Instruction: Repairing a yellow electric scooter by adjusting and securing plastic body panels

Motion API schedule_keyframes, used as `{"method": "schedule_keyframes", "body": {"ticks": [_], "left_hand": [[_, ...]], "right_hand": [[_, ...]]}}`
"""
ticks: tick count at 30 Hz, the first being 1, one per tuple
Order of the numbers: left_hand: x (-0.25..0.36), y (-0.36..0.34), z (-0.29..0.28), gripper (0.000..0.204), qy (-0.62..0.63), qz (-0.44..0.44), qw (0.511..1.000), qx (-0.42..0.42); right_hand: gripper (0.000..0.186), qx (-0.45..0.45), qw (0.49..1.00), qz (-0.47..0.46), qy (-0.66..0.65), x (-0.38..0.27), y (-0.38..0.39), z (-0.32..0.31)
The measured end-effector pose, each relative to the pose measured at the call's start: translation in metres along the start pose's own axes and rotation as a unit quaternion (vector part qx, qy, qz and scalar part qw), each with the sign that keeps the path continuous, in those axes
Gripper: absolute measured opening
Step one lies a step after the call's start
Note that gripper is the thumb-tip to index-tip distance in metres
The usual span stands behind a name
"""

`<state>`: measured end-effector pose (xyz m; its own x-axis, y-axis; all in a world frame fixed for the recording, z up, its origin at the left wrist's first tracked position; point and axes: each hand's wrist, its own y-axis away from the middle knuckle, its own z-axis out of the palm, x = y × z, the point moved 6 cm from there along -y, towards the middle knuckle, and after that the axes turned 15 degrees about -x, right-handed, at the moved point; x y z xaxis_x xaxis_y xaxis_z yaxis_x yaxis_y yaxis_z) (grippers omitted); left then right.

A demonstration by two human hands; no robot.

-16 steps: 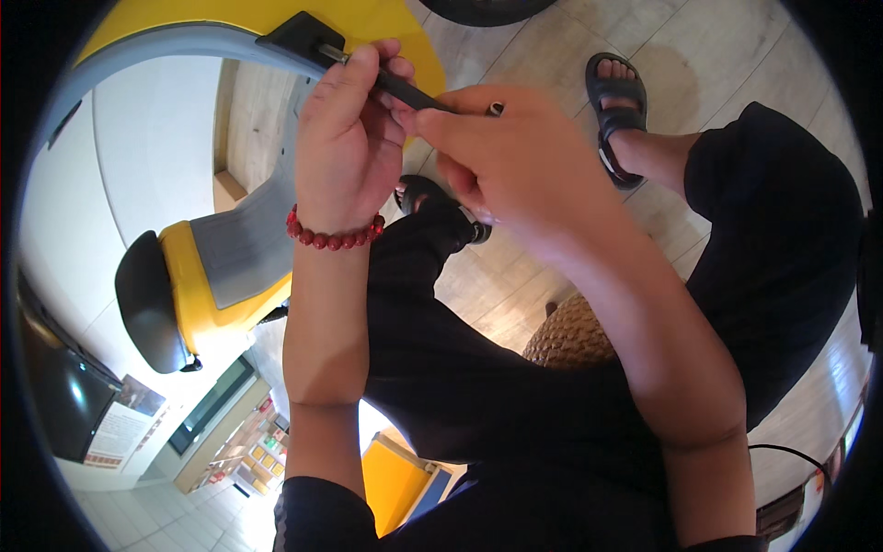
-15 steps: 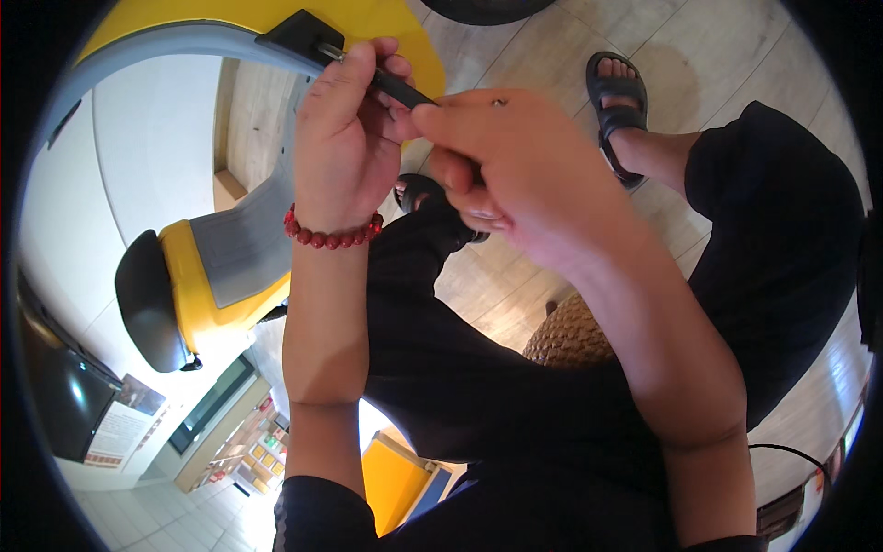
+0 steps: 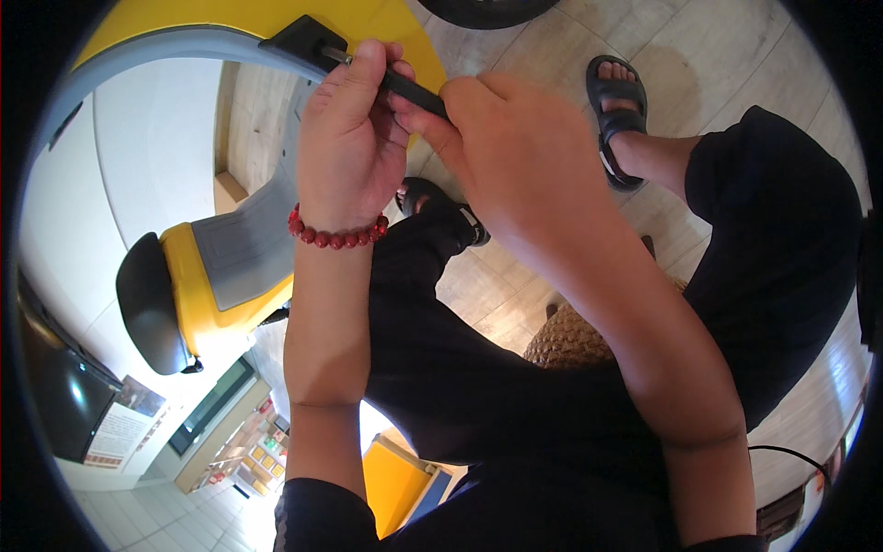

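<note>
A screwdriver (image 3: 419, 94) with a black handle and a metal shaft points up and left at a black fitting (image 3: 303, 44) on a yellow and grey vehicle body (image 3: 377, 20). My left hand (image 3: 348, 147), palm up, wraps its thumb and fingers round the tool near the shaft. My right hand (image 3: 529, 152) has its thumb and curled fingers on the rear end of the handle. Whether the tip sits inside the fitting is hard to see. A red bead bracelet (image 3: 338, 239) circles my left wrist.
The vehicle's grey footboard (image 3: 246, 262) and yellow-black end (image 3: 152, 304) stand at the left. A black tyre (image 3: 487, 9) shows at the top edge. Under me is a woven seat (image 3: 566, 339). A yellow panel (image 3: 395, 478) stands low, near my left elbow.
My right hand has turned over on the handle, its back now facing up more and its fingers shifted. My left hand stays nearly in place round the screwdriver.
</note>
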<state>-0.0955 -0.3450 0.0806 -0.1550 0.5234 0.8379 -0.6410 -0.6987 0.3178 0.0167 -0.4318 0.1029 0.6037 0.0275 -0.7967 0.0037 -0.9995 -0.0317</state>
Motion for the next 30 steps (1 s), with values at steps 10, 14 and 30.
{"method": "schedule_keyframes", "body": {"ticks": [10, 14, 30], "left_hand": [[-0.002, 0.003, 0.007, 0.027, 0.049, 0.020, 0.998, -0.043], [-0.003, 0.000, 0.001, 0.027, 0.034, 0.009, 0.999, -0.041], [-0.006, 0.000, 0.002, 0.026, 0.054, 0.005, 0.998, -0.044]], "right_hand": [[0.029, -0.127, 0.836, 0.171, -0.506, 0.014, -0.005, 0.015], [0.031, -0.030, 0.989, 0.080, -0.124, 0.006, -0.004, -0.003], [0.026, -0.021, 0.934, 0.084, -0.346, 0.014, 0.001, -0.007]]}}
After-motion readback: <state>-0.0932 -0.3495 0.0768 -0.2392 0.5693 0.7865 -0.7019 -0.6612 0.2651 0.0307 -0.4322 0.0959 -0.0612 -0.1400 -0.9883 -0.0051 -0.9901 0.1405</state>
